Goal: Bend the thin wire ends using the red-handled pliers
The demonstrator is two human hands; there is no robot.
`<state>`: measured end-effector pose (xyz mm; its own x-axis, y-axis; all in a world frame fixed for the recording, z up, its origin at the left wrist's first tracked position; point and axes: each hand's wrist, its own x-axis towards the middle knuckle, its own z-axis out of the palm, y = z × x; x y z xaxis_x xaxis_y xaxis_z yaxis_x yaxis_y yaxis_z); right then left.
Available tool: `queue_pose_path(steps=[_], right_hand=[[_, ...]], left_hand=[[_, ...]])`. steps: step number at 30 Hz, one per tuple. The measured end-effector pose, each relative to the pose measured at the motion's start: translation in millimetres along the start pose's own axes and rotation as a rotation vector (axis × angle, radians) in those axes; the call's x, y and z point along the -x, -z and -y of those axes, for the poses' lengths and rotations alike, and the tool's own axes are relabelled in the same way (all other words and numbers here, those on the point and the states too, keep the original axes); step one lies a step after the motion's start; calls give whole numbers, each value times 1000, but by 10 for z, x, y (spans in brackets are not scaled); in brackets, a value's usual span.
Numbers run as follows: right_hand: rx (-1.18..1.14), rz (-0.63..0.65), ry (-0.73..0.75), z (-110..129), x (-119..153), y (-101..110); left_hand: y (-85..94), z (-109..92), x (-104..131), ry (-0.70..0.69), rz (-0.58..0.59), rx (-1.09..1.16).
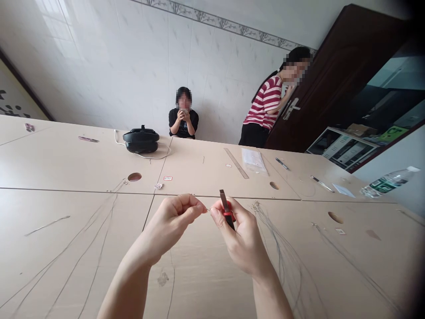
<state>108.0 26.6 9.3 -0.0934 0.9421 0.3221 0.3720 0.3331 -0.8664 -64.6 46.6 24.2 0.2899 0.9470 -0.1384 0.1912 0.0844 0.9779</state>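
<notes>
Above the near half of the table, my left hand (175,226) is closed in a pinch at the fingertips. A tiny bit of what looks like thin cord (208,210) shows between the two hands. Below the left hand a thin grey cord (172,279) runs down over the tabletop. My right hand (237,226) is wrapped round a small red-and-black tool (227,210) with a flat, dark metal end pointing up. Its thumb and forefinger come together close to the left fingertips. Whether they also grip the cord is too small to tell.
Bundles of thin cords lie on the left (94,235) and right (277,243) of the table (199,274). Farther back are a black headset-like device (141,141), a ruler (236,163), pens and a water bottle (388,182). Two people are beyond the table, near a dark door (328,79).
</notes>
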Motion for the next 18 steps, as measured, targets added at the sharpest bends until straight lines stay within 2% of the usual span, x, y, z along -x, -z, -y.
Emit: queue_pose_path(steps=[5, 11, 15, 18], right_hand=[[-7, 2, -1, 9, 9, 3], [-59, 20, -52, 30, 13, 10], [-125, -36, -130, 61, 16, -11], [-129, -79, -132, 72, 18, -16]], left_hand=[[0, -27, 3, -49, 10, 12], [3, 29, -20, -116, 15, -15], [11, 46, -14, -115, -18, -15], [21, 26, 7, -86, -29, 1]])
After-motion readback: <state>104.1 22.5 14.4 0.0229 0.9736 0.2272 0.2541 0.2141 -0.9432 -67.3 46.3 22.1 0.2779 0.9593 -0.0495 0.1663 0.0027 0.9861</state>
